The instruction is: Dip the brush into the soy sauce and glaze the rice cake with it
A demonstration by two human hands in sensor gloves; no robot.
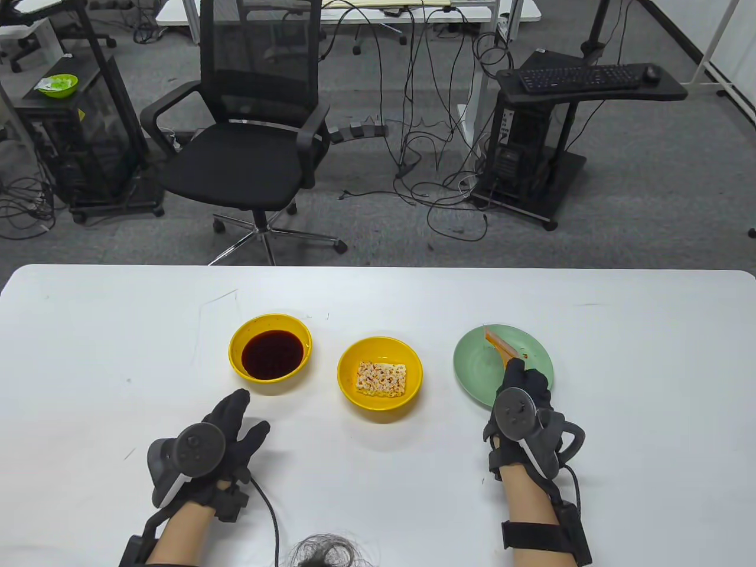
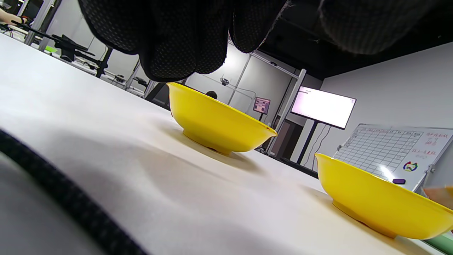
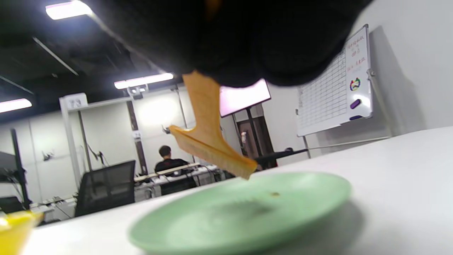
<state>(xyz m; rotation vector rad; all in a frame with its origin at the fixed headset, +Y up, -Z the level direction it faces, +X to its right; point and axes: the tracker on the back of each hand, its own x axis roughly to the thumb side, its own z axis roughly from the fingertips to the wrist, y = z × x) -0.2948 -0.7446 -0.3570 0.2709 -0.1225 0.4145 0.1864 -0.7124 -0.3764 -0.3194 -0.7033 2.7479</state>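
A tuft of dark hair pokes in at the near edge of the white worktop, between my two forearms. My left hand rests on the near left part of the worktop, fingers stretched out and loosely spread, holding nothing, its fingertips just short of the yellow bowl of soy sauce; from the left wrist view that bowl stands just past the glove, apart from it. The sauce is dark and fills the middle of the bowl. To its right, near but not touching, sits a second yellow bowl with the rice cake lying flat in its bottom, a pale rectangular block flecked with orange. Further right is the green plate, and my right hand sits at its near edge, closed around the handle of the brush. The brush is orange and points away from me toward the far left, its flat head over the plate. In the right wrist view the brush hangs tilted from my glove, one corner of its bristles at the plate's surface, the rest lifted clear; whether that corner actually touches I cannot tell. A few small reddish specks mark the plate beside the brush
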